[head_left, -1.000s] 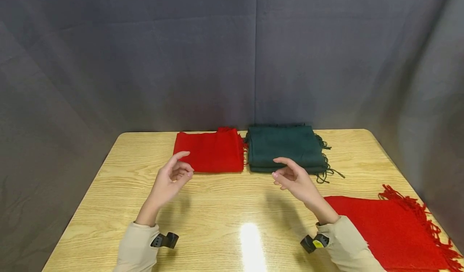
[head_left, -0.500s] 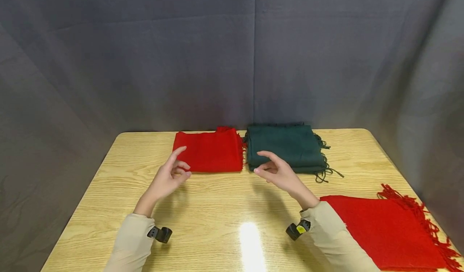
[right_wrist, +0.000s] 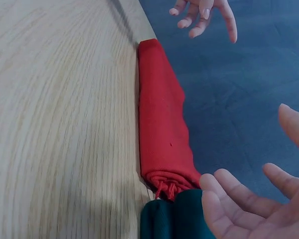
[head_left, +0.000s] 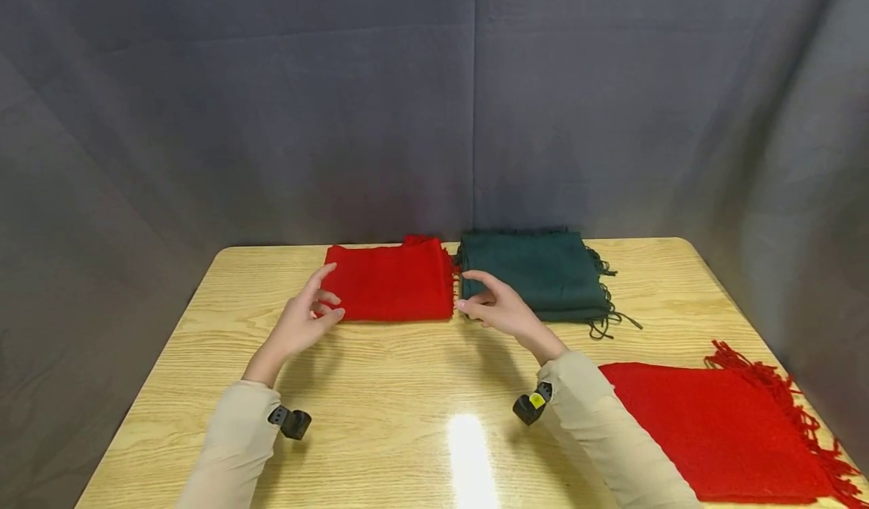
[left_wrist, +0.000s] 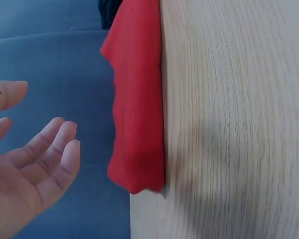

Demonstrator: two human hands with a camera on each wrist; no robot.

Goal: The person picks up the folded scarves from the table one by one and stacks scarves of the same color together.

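Note:
A folded red scarf (head_left: 390, 286) lies at the back of the table, its fringe toward the right. Beside it is a folded dark green scarf (head_left: 529, 275), with loose fringe on its right side. My left hand (head_left: 305, 319) is in the air near the red scarf's left end, thumb and fingers apart and holding nothing. My right hand (head_left: 498, 307) hovers in front of the green scarf's left edge, close to the red fringe, its fingers loosely bent around nothing. In the right wrist view, the red scarf (right_wrist: 162, 109) shows as a thick layered roll.
Another red scarf (head_left: 720, 433) with long fringe lies spread at the table's right front, partly under the right sleeve (head_left: 604, 418) in this view. A grey curtain (head_left: 339, 117) hangs behind the wooden table (head_left: 380, 418) and along both sides.
My right hand has moved left and a little farther back, from in front of the green scarf to its left edge. My left hand has shifted slightly left and back. The scarves stay put.

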